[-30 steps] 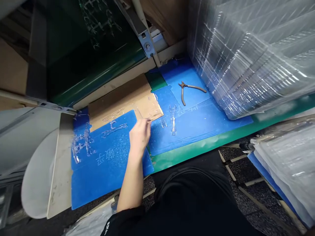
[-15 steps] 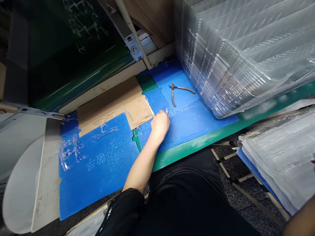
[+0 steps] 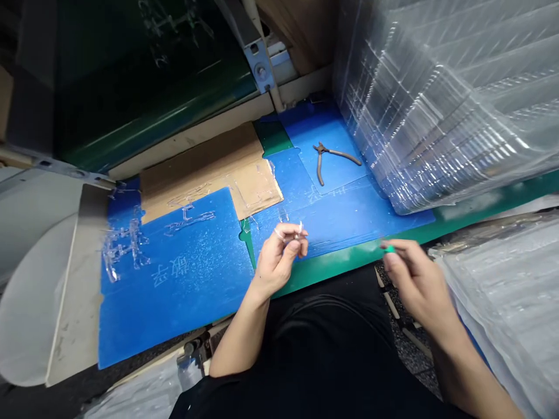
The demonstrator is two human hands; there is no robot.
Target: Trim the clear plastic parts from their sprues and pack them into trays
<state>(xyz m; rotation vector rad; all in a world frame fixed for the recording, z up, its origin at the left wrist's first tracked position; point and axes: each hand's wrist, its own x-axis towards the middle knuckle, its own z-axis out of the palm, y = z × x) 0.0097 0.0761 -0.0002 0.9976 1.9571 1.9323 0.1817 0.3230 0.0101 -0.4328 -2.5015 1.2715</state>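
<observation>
My left hand (image 3: 279, 259) is raised over the front of the blue bench sheet (image 3: 332, 224), its fingers pinching a small clear plastic piece (image 3: 300, 228). Much of that piece is covered by the fingers. To the right, past the bench's green front edge, my right hand (image 3: 414, 276) grips a small green object (image 3: 389, 249) between thumb and forefinger; its kind cannot be made out. Behind the hands lies a pair of nippers (image 3: 327, 156), handles apart. Another clear plastic piece (image 3: 283, 215) rests on the blue sheet just beyond my left hand.
Tall stacked clear plastic trays (image 3: 419, 139) stand at the right. Cardboard (image 3: 205, 157) lies toward the back, with clear plastic sprues (image 3: 124, 250) at the left. A dark green conveyor belt (image 3: 152, 99) carries more clear pieces. White wrapped sheets (image 3: 510, 279) sit at lower right.
My left hand has lifted off the sheet toward me with a clear plastic piece. My right hand has come in from the lower right corner holding the green object. The view has shifted slightly.
</observation>
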